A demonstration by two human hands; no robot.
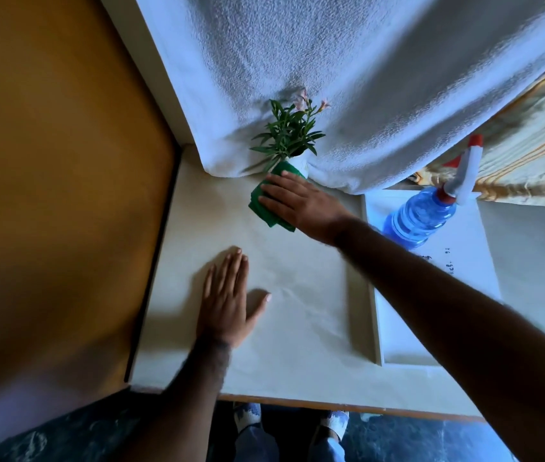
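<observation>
A folded green cloth (pixel 259 201) lies on the pale table top (pixel 297 311), at the foot of a small white vase (pixel 299 163) holding a green plant (pixel 286 133). My right hand (pixel 301 201) lies flat on the cloth with straight fingers, pressing it against the table near the vase. My left hand (pixel 228 300) rests flat on the table top nearer to me, fingers straight and thumb spread out. It holds nothing.
A blue spray bottle (pixel 419 216) with a white and red trigger lies on a white tray (pixel 401 328) to the right. A white towel (pixel 347 78) hangs behind the vase. An ochre wall (pixel 48 178) borders the table on the left.
</observation>
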